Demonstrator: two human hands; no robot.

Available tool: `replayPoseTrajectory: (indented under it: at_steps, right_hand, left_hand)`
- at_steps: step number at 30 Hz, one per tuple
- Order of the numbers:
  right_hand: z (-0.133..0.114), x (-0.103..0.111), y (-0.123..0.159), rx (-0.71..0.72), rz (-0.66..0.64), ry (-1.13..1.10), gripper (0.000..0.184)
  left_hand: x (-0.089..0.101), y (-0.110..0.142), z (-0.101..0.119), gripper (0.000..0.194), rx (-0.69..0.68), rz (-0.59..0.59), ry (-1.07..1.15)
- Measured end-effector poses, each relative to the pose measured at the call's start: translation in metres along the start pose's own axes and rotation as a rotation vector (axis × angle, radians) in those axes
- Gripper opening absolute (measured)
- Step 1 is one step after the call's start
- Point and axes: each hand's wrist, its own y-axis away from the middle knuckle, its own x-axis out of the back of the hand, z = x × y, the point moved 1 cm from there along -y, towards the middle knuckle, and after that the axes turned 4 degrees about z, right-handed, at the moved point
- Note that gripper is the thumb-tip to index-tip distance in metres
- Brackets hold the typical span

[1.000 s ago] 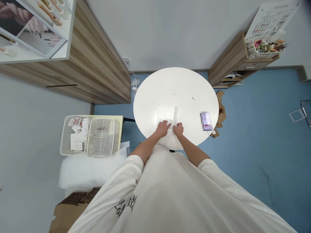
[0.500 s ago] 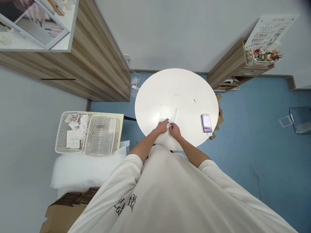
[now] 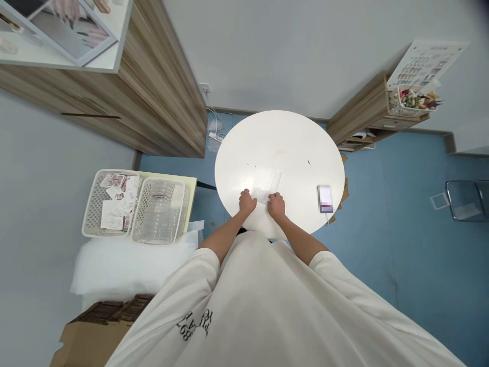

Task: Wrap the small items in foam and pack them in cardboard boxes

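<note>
A thin, see-through plastic bag (image 3: 262,195) lies on the near part of the white round table (image 3: 282,135), between my hands. Its pale edge runs up and to the right, and its outline is faint against the tabletop. My left hand (image 3: 247,202) is closed at the bag's left side, fingers bent and thumb towards it. At the lower right of the bag, my right hand (image 3: 276,206) pinches its edge with curled fingers. Whether anything lies inside the bag is too faint to tell.
A phone (image 3: 325,199) with a cable lies near the table's right edge. On the left, a basket of cards (image 3: 87,214) stands beside a basket of clear plastic cases (image 3: 183,204). A tall wooden cabinet (image 3: 168,97) rises at the back left. A power strip (image 3: 216,137) lies on the floor.
My left hand has moved left, away from my right hand, and more of the bag shows between them. My right hand stays at the bag's lower right. The view has shifted slightly.
</note>
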Motion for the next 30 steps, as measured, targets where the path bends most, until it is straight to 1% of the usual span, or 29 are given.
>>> replayPoseTrajectory:
  at_steps: [2,4,7,9,11,13,16,18,20,24,27,30]
  right_hand:
    - [0.000,0.001,-0.002,-0.004,-0.021,0.004,0.031]
    - [-0.001,0.003,-0.004,-0.009,-0.041,0.014,0.031]
    - [-0.002,0.004,-0.006,-0.009,-0.050,0.033,0.030]
    - [-0.002,0.005,-0.006,-0.010,-0.054,0.041,0.029]
    - [-0.003,0.005,-0.006,-0.013,-0.062,0.043,0.029]
    - [-0.003,0.005,-0.006,-0.012,-0.069,0.045,0.029]
    - [-0.003,0.006,-0.005,-0.010,-0.063,0.039,0.028]
    - [-0.003,0.006,-0.004,-0.018,-0.056,0.020,0.028]
    - [-0.002,0.006,-0.003,-0.023,-0.047,-0.004,0.029]
    - [0.005,0.004,-0.003,0.001,-0.015,-0.046,0.030]
    - [0.012,0.000,-0.005,0.012,-0.015,-0.091,0.030]
    - [0.020,-0.004,-0.005,0.019,-0.005,-0.163,0.031]
  left_hand:
    - [0.000,-0.003,0.004,0.051,0.067,-0.051,0.035]
    - [-0.001,-0.008,0.009,0.057,0.105,-0.084,0.064]
    - [-0.003,-0.016,0.011,0.060,0.143,-0.080,0.083]
    - [-0.006,-0.021,0.011,0.056,0.158,-0.080,0.064]
    - [-0.009,-0.025,0.011,0.048,0.169,-0.087,0.018]
    - [-0.012,-0.028,0.010,0.039,0.168,-0.068,-0.011]
    - [-0.014,-0.029,0.009,0.033,0.149,-0.042,0.081]
    - [-0.016,-0.028,0.011,0.032,0.126,-0.066,0.193]
    - [-0.018,-0.024,0.016,0.028,0.076,-0.098,0.257]
    - [-0.024,-0.011,0.032,0.012,-0.065,-0.135,0.242]
    - [-0.030,-0.002,0.042,0.013,-0.087,-0.131,0.216]
    - [-0.035,0.001,0.046,0.019,-0.102,-0.145,0.208]
